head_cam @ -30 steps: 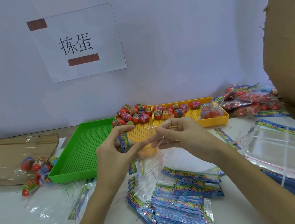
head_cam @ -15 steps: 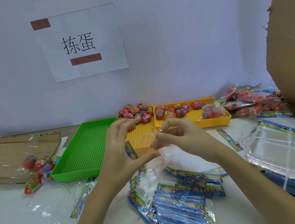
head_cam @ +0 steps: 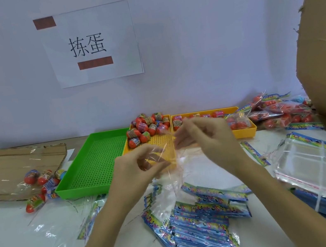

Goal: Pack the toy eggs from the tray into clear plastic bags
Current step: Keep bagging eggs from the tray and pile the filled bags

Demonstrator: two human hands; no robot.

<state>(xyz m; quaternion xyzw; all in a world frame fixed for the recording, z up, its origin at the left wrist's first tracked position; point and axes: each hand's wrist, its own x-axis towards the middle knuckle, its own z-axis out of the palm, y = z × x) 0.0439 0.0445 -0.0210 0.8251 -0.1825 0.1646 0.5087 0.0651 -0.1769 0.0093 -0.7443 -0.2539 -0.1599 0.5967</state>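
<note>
Clear plastic bag (head_cam: 170, 178), crinkled, see-through, pinched between left hand (head_cam: 137, 169) and right hand (head_cam: 204, 138); toy eggs (head_cam: 147, 127) red-orange, beyond both.

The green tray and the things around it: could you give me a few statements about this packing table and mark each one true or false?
1. The green tray holds a heap of toy eggs. False: it holds none; the eggs are heaped in the yellow tray beside it.
2. Both hands are on a clear bag. True: the left hand and right hand pinch a clear plastic bag between them.
3. Filled bags lie right of the yellow trays. True.
4. The wall sign is fixed with blue tape. False: the tape is brown.
5. Loose eggs lie left of the green tray. True.
</note>
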